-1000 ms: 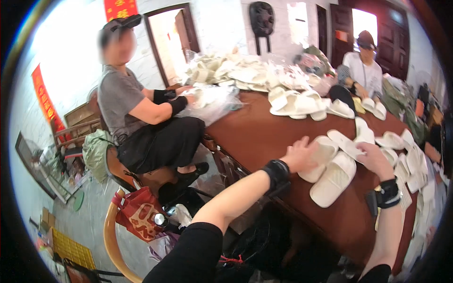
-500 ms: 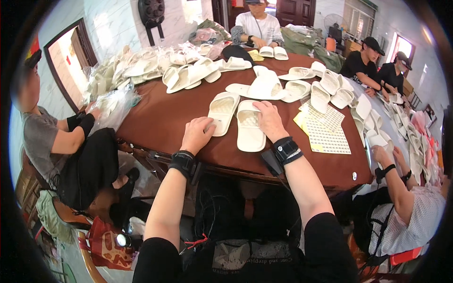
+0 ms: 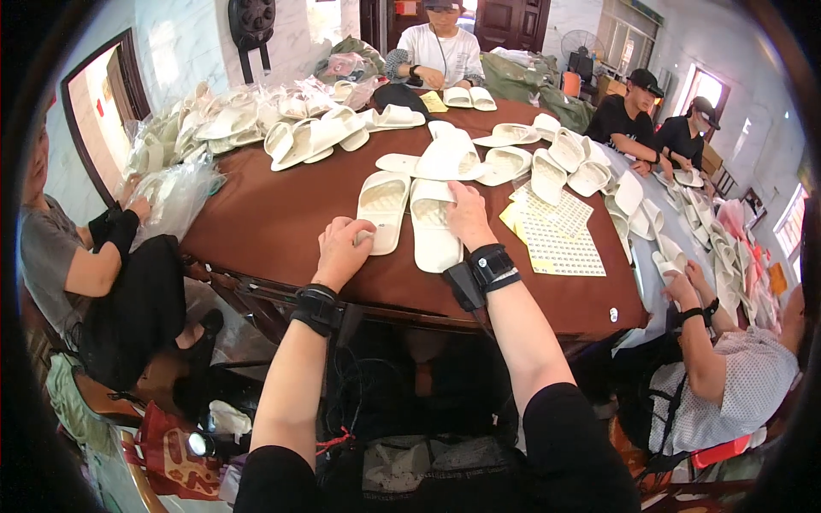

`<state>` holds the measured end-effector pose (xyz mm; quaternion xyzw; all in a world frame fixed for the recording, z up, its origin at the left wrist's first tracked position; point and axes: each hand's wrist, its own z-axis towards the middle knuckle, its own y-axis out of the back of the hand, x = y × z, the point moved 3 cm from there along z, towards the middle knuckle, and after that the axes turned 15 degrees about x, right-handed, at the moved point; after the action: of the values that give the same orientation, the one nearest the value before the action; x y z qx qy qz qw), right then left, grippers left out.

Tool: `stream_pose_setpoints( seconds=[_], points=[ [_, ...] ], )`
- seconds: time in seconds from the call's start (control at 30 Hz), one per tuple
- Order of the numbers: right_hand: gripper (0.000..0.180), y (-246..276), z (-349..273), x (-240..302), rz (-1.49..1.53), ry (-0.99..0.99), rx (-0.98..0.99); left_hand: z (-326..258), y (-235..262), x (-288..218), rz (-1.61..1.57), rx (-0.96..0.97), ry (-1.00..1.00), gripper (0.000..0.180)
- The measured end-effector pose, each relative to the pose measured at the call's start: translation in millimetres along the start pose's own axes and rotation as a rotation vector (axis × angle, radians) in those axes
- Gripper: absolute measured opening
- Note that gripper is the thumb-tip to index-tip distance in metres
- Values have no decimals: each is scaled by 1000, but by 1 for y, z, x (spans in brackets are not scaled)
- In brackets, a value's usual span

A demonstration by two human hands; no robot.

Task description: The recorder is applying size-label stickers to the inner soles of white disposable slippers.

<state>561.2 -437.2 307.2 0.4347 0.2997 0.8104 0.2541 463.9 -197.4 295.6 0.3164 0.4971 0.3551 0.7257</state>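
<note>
- The desk (image 3: 282, 222) is large, round-edged and covered in dark red-brown; everything below is placed against it.
- The room around the desk has pale walls, a dark-framed doorway at its left, dark doors behind its far side, windows to its right and a standing fan (image 3: 584, 43) beyond its far right corner.
- Clear plastic bags (image 3: 180, 184) lie heaped on the desk's far left part; several hold cream slippers, though how many each holds cannot be told.
- Loose cream slippers (image 3: 513, 137) spread over the far half of the desk and down its right edge.
- Other people sit around the desk: one at its left side, one at its far side, two at its far right, one at its near right.
- Perforated sheets (image 3: 556, 239), yellow and white, lie flat on the desk's near right part.
- A left slipper (image 3: 382, 205) and a right slipper (image 3: 433, 224) lie side by side, touching, at the desk's near middle.
- The left hand (image 3: 340, 248) rests at the near end of the left slipper, fingers curled loosely on its heel; the grip looks light, not clenched.
- The right hand (image 3: 469, 214) lies palm down over the right slipper's strap, fingers spread, pressing rather than grasping.
- Black wristbands sit on both wrists, over the desk's near edge.
</note>
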Motion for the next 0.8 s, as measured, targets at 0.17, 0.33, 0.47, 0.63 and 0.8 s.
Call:
stream_pose_setpoints(
  seconds=[0.17,0.33,0.47,0.63,0.8],
  points=[
    [36,2,3,-7,-10,12,0,10,0,7,-37,-12,80,33],
    [34,7,8,-15,66,7,-4,33,-3,-1,-107,184,320,42],
    [34,1,9,-16,159,-46,-15,56,-3,17,-58,133,397,52],
    [35,3,7,-14,125,27,-53,75,-3,15,11,141,444,42],
    [36,6,1,-1,102,0,-4,74,6,26,71,100,398,40]
  ],
)
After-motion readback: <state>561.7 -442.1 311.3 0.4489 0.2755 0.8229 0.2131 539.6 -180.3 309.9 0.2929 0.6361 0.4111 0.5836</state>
